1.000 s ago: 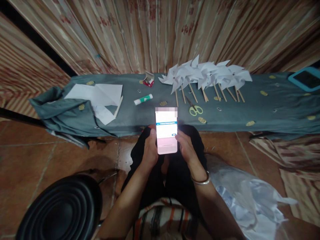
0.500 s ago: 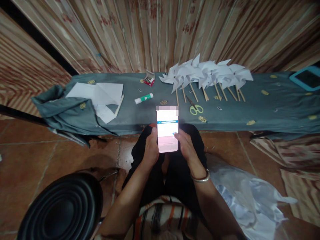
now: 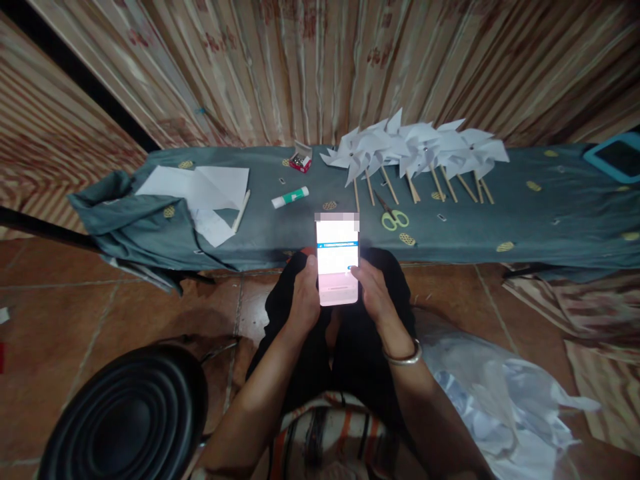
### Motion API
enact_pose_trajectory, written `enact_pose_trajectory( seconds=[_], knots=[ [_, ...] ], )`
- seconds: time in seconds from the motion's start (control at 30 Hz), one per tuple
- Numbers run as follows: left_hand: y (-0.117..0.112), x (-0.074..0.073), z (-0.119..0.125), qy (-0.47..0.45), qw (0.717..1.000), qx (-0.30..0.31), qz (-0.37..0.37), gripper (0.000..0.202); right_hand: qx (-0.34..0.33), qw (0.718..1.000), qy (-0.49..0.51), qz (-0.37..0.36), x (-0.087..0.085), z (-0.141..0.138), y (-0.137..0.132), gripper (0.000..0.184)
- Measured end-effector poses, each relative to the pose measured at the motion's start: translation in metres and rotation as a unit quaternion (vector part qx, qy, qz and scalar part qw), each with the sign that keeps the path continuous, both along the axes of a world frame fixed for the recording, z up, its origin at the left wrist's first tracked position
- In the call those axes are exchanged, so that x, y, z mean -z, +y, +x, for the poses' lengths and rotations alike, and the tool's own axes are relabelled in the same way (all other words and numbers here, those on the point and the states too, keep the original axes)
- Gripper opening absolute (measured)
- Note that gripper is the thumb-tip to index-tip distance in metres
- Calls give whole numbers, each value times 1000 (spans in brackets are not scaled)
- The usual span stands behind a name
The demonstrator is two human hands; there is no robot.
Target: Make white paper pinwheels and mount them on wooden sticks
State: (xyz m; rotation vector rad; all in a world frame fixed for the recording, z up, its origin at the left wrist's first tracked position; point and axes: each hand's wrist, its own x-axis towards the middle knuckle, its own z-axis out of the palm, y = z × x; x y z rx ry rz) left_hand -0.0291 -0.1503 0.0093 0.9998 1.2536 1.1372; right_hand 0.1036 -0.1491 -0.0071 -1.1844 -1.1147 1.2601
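A lit smartphone (image 3: 337,260) is held upright over my lap, between both hands. My left hand (image 3: 306,290) is closed around its left edge, thumb along the side. On the right edge, my right hand (image 3: 374,290) grips it with the thumb tip over the lower right of the screen. The fingers behind the phone are hidden. Beyond it on the cloth-covered table (image 3: 280,233) lie green-handled scissors (image 3: 395,219), a green and white glue stick (image 3: 291,197) and several white paper pinwheels (image 3: 415,150) on wooden sticks.
A small red box of metal pins (image 3: 301,160) stands open at the back. White paper sheets (image 3: 215,185) and a white pen-like stick (image 3: 241,212) lie left. A blue-framed device (image 3: 615,157) is far right. A black round stool (image 3: 125,420) and a plastic bag (image 3: 500,400) flank me.
The view has shifted very slightly, so everything sits a little further right. Both hands keep the same hold on the smartphone.
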Motion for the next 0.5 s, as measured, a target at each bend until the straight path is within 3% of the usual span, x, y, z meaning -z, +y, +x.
enact_pose_trajectory(
  seconds=[0.33,0.5],
  knots=[
    [1,16,0,-42,999,1,10,65,8,1000,-6,-16,-4,-2,-1,34],
    [0,17,0,-35,999,-6,17,64,8,1000,-5,-17,-4,-2,0,36]
  ],
)
